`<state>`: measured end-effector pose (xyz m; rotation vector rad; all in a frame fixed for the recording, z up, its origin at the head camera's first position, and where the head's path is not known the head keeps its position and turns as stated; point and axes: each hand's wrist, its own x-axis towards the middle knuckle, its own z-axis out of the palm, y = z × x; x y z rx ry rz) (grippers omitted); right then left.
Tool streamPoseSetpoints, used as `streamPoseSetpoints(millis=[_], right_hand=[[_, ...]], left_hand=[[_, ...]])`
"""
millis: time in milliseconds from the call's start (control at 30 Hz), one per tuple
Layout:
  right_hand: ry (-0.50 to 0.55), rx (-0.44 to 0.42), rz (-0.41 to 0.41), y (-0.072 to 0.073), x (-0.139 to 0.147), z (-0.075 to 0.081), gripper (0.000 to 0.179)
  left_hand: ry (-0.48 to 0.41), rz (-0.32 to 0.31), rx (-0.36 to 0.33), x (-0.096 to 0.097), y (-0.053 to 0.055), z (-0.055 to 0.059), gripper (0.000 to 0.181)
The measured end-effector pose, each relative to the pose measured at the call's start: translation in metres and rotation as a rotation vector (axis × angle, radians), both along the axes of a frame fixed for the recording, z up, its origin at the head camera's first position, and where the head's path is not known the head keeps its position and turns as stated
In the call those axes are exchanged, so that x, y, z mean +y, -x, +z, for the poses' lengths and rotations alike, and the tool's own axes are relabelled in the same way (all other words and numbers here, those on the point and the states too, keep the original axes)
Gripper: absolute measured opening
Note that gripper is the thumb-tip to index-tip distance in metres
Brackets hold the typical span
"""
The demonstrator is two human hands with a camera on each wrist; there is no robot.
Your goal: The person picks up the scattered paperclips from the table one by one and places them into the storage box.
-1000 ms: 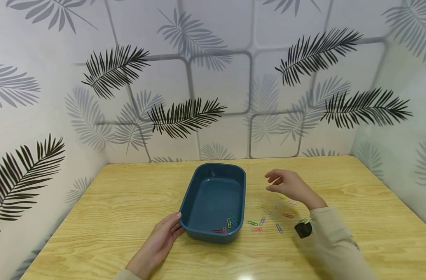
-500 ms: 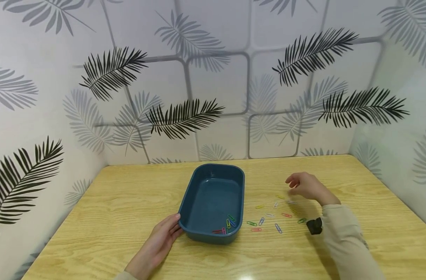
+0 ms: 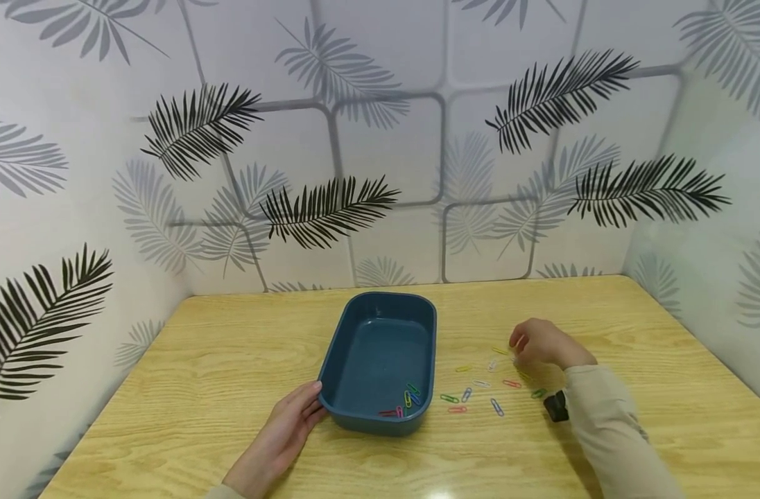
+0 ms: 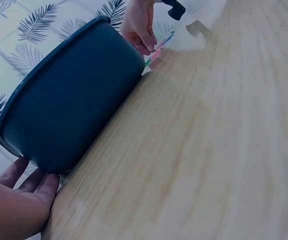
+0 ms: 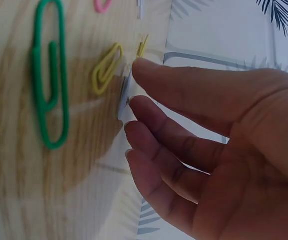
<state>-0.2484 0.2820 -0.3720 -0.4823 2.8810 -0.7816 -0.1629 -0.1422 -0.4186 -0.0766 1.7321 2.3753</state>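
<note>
A dark blue rectangular plastic bin [image 3: 380, 424] stands on the table with several coloured paper clips [image 3: 408, 398] in its near right corner. My left hand [image 3: 285, 426] holds the bin's near left corner, thumb at the rim and fingers against the lower outer wall in the left wrist view. My right hand [image 3: 545, 343] is low over the scattered clips to the right. In the right wrist view its thumb and curved fingers are apart, with the fingertips close to a white paper clip [image 5: 125, 92]; whether they touch it I cannot tell. A yellow paper clip [image 5: 107, 69] lies nearby.
Several loose clips lie between bin and right hand, among them a green paper clip [image 3: 449, 398], a blue paper clip [image 3: 496, 407] and a red paper clip [image 3: 512, 383]. A black device [image 3: 556, 406] sits at my right wrist. A leaf-patterned wall [image 3: 392, 242] borders the wooden table [image 3: 230, 346].
My right hand has moved right, away from the bin's side, then down toward the clips on the table. The left hand and the bin stay in place.
</note>
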Motion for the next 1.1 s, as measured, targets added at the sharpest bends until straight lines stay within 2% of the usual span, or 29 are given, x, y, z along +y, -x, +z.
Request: streamPoseSetpoints(millis=[267,500,867,1100], right_hand=[[-0.058,0.008,-0.012,-0.0002,-0.0009,-0.0017,0.015],[-0.059,0.006,0.018,-0.0003,-0.0003,-0.0015,0.011],[-0.042,-0.007,0.010,-0.0017,-0.0014,-0.0043,0.009],[-0.040,-0.030,0.003,-0.0018,-0.0012,-0.0044,0.010]], left_hand=[[0.006,-0.002,0.007,-0.0007,0.0004,0.0002,0.049],[0.005,0.005,0.005,-0.0001,0.0001,0.0007,0.047],[0.006,0.046,-0.010,0.0021,-0.0011,0.0001,0.046],[-0.002,0.030,0.001,0.0019,-0.0006,0.0004,0.041]])
